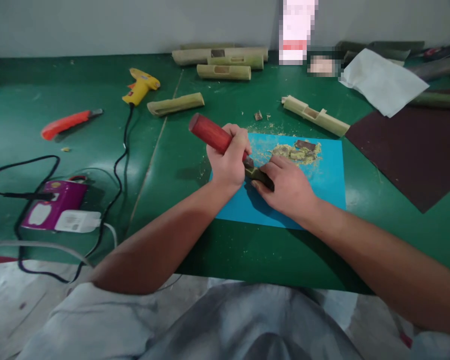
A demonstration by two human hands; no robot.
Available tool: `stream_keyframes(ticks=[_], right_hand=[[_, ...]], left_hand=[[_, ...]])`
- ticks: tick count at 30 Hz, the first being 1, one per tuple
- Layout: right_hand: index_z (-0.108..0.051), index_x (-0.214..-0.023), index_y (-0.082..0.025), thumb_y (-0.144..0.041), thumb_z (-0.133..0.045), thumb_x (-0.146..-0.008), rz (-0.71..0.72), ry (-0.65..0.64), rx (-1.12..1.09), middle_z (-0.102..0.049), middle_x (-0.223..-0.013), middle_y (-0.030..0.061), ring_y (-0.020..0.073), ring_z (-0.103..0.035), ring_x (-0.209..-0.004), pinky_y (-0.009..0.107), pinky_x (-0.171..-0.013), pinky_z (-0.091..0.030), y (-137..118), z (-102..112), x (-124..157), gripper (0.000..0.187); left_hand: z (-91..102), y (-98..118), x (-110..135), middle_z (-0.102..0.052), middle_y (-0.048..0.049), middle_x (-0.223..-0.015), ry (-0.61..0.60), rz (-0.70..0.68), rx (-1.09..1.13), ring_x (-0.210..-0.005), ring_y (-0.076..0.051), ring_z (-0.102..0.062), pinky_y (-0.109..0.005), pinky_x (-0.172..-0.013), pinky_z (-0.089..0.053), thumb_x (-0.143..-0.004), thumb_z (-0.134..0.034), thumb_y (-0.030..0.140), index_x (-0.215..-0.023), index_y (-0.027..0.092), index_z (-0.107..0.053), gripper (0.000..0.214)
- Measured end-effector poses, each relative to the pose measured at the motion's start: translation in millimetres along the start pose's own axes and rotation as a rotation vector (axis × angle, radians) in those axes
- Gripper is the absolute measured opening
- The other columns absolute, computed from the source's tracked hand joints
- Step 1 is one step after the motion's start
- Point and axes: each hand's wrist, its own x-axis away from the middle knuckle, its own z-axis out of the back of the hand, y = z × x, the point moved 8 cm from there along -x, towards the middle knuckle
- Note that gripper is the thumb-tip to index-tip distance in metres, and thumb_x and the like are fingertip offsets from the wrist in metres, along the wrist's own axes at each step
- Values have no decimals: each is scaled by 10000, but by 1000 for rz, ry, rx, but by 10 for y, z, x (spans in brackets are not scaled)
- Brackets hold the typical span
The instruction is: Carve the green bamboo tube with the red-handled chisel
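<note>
My left hand (228,157) is wrapped round a tool with a thick red cylindrical handle (210,132). The handle slants up to the left, and a short dark end shows below the fist, at the bamboo; its blade is mostly hidden. Between the thumb and fingers of my right hand (290,185) is a dark green piece of bamboo (261,176), held low over a blue sheet (332,190). Pale shavings (298,152) and a brown chip (305,145) lie on the sheet just beyond my right hand.
Cut bamboo lengths (224,72) lie at the back, with a notched one (315,116) to the right. At left are a yellow glue gun (138,87), a red utility knife (67,124) and a purple power box (56,202) with looping cables. Brown sandpaper (416,155) and white paper (384,80) lie right.
</note>
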Motion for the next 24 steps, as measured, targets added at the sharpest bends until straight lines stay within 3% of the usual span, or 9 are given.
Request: stream_keyframes(ticks=[10,15,17,20,24], right_hand=[[-654,-879,-188,-324,-615,-946,16,-18,7,-623,-915,93,247,-544,-879,396,-779,-428,-17,-29,6,156],[-663,-885,-169,-311,-607,-952,22,-22,-13,-620,-921,98,237,-552,-876,376,-768,-428,11,-5,-13,166],[-666,-884,-165,-311,-617,-947,22,-23,-3,-619,-920,98,237,-550,-878,374,-771,-430,22,3,-20,166],[-668,-888,-166,-311,-630,-938,4,-15,27,-617,-912,94,236,-542,-868,374,-766,-430,33,6,-24,159],[-662,-889,-167,-321,-615,-943,9,-16,42,-617,-907,93,235,-533,-856,376,-759,-426,18,-7,-19,170]], left_hand=[[-117,86,54,-443,18,-534,-161,-83,28,-484,-110,-391,-346,-490,-277,-934,-697,483,-563,228,-471,503],[-82,0,38,-372,30,-468,-163,22,32,-441,-86,-337,-343,-464,-221,-891,-721,382,-499,215,-418,522],[-35,-58,13,-378,31,-470,-111,49,60,-451,-89,-342,-345,-470,-216,-890,-725,383,-513,211,-415,517],[6,-117,-33,-411,31,-527,-50,24,97,-508,-97,-378,-333,-514,-273,-942,-707,466,-590,213,-440,509],[-85,-89,-40,-450,26,-563,-130,-46,68,-531,-108,-401,-335,-554,-332,-993,-651,494,-632,225,-491,478]])
